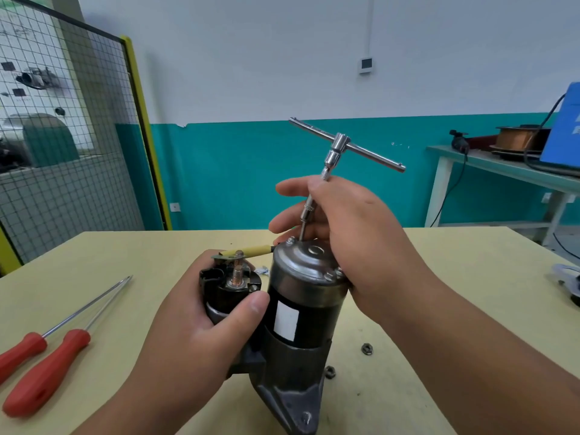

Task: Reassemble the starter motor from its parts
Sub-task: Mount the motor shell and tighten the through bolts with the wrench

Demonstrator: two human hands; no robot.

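My left hand (194, 324) wraps round the black solenoid (229, 287) on the side of the starter motor (314, 312). The motor stands up on the bench (125, 296). My right hand (361, 246) reaches over its top and pinches the thin shaft of the T-handle wrench (338, 149). The tip seems to touch the end cap.

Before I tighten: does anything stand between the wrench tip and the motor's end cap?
Nothing visible does. The wrench, gripped by the right hand, runs bare down to the motor's end cap; the yellow wire lies left of its tip.
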